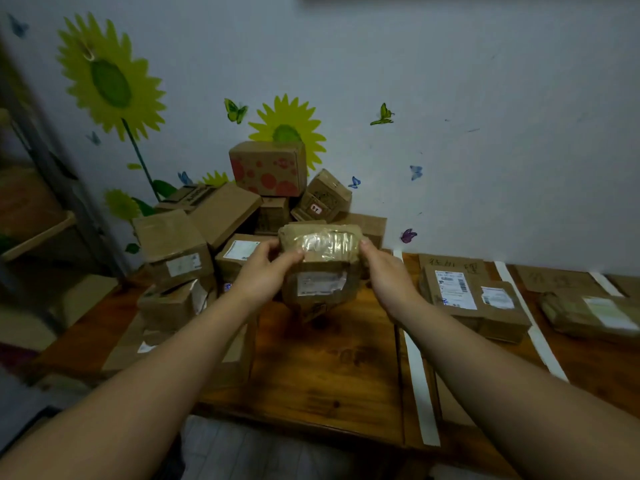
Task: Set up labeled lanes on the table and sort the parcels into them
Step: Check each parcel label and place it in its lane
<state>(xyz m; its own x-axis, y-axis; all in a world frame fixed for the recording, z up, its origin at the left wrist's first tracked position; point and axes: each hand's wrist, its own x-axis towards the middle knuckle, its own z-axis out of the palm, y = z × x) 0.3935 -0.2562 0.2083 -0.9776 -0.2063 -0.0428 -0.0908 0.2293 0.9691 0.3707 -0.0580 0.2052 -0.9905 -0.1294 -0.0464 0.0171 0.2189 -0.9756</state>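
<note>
Sunflower decals [110, 81] dot the wall [450, 98] behind a wooden desk [329, 368], above which a crumpled brown parcel [320, 268] is held, glossy tape [325, 242] across its top, a white label [320, 284] on its near face. The left hand [263, 268] and right hand [384, 271] have fingers [294, 254] clamped on its sides. Its label is too blurred to read; it hides part of the box pile [207, 223] behind.

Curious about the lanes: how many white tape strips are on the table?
3 tape strips: one left of the sorted parcels, one right of them, a short one at the far right. More may be offscreen.
</note>
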